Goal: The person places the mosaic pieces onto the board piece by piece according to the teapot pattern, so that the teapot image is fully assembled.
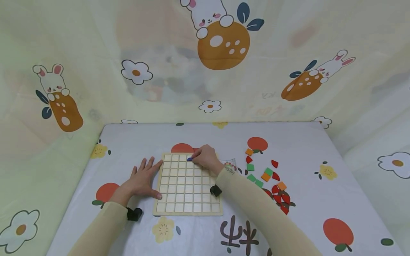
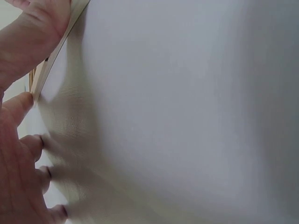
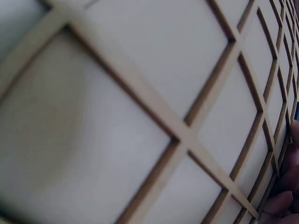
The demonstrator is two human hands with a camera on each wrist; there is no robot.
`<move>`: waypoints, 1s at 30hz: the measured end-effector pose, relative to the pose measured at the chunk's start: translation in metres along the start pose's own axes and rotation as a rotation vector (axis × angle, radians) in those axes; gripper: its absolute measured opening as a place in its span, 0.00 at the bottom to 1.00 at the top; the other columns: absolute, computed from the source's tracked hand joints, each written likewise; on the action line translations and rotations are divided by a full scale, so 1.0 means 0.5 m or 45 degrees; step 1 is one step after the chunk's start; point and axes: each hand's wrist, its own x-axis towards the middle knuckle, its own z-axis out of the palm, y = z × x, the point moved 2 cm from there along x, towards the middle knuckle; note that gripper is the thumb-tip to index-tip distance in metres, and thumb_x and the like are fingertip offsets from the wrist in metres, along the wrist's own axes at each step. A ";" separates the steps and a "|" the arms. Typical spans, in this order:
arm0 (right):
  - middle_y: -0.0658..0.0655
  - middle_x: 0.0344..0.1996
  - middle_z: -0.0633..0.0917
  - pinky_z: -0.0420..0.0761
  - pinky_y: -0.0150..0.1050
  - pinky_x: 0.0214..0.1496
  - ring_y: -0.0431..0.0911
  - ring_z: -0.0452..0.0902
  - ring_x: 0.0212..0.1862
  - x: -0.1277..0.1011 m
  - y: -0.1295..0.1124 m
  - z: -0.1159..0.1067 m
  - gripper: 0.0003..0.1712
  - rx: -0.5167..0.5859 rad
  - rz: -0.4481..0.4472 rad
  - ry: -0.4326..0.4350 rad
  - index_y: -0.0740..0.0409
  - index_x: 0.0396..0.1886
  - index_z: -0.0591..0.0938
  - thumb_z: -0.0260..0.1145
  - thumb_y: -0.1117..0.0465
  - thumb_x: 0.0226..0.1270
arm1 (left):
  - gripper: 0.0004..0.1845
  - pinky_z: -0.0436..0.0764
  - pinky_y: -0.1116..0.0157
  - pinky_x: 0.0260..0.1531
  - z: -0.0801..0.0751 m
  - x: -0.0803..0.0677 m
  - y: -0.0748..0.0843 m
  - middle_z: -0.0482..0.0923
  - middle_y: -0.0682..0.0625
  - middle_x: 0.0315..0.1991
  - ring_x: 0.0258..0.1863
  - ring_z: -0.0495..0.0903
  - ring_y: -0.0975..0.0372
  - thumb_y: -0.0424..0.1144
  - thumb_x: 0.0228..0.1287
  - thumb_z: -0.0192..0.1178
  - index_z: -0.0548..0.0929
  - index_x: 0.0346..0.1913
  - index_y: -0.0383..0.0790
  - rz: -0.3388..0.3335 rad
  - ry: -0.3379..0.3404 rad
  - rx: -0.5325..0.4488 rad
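A pale wooden grid board with square cells lies flat on the table. My left hand is spread at the board's left edge, thumb near the lower part and index finger near the top corner. In the left wrist view the left hand touches the board's side. Over the top row, my right hand pinches a small blue piece. Only a sliver of the blue piece shows in the right wrist view, beside the fingertips; its full shape is hidden.
Loose pieces lie right of the board: green squares, orange squares and red rounded wedges. A small clear packet with coloured contents sits behind the right forearm. The tablecloth carries printed fruit and flowers.
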 end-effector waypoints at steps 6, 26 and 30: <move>0.56 0.41 0.86 0.80 0.42 0.48 0.51 0.77 0.51 -0.003 -0.004 -0.012 0.06 -0.036 -0.022 -0.077 0.59 0.33 0.89 0.71 0.64 0.55 | 0.70 0.37 0.31 0.62 -0.004 -0.001 0.003 0.38 0.36 0.75 0.72 0.32 0.38 0.63 0.25 0.78 0.52 0.75 0.47 0.015 0.007 -0.003; 0.56 0.47 0.85 0.72 0.32 0.35 0.47 0.75 0.49 -0.004 -0.003 -0.018 0.15 -0.082 -0.020 -0.157 0.57 0.40 0.88 0.59 0.70 0.59 | 0.70 0.37 0.31 0.62 0.001 0.001 -0.003 0.39 0.36 0.75 0.73 0.33 0.39 0.64 0.25 0.77 0.52 0.75 0.48 0.013 0.014 0.007; 0.56 0.46 0.85 0.71 0.32 0.30 0.46 0.75 0.41 -0.005 0.003 -0.019 0.14 -0.013 -0.006 -0.161 0.58 0.41 0.88 0.60 0.69 0.60 | 0.70 0.37 0.31 0.62 0.001 -0.001 -0.002 0.40 0.36 0.75 0.72 0.33 0.38 0.64 0.25 0.77 0.52 0.75 0.47 0.012 0.016 0.011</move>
